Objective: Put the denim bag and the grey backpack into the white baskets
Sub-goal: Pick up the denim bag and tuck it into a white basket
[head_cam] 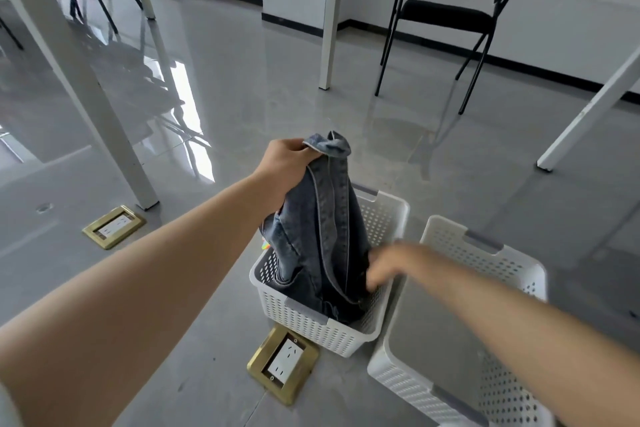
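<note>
- Denim blue bag (322,229) stands half inside my left perforated white plastic basket (311,326).
- Left hand (284,163) grips its top; right hand (388,267), blurred, grip unclear.
- Risk: it flops over the rim on release.

Two bare arms reach out from the bottom of the view, and nothing is worn on either that I can make out. The left forearm (138,288) is uncovered along its whole visible length, from the lower left corner up to the wrist: no sleeve, no watch, no strap or bracelet. The left hand (284,163) wears no glove and shows no ring. The right forearm (519,329) is bare as well, with no cuff or band at the wrist. The right hand (388,265) is blurred, so its fingers read only as soft shapes; no glove shows on it, and finer detail cannot be told.
</note>
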